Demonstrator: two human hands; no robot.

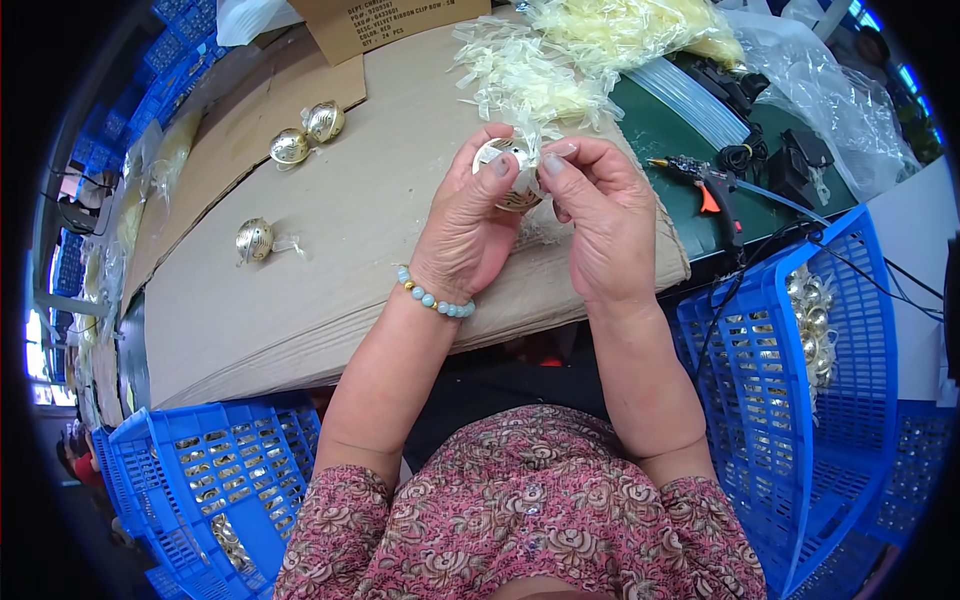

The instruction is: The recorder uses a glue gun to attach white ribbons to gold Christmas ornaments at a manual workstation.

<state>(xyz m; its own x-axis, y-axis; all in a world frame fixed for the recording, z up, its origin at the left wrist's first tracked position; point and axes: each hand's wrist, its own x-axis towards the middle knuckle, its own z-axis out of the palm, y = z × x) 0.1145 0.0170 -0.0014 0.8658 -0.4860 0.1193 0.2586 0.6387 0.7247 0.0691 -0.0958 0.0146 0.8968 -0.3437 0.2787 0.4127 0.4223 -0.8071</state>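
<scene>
Together, my left hand [468,232] and right hand [598,225] pinched the gold bell [508,172] between their fingertips, centred above the cardboard surface [330,250], equally near both.

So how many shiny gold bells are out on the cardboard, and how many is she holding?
Bells lying on the cardboard: 3, one alone, two more side by side.
Bell held in both hands' fingers: 1, between left hand and right hand.
Total: 4, not counting those in the baskets.
</scene>
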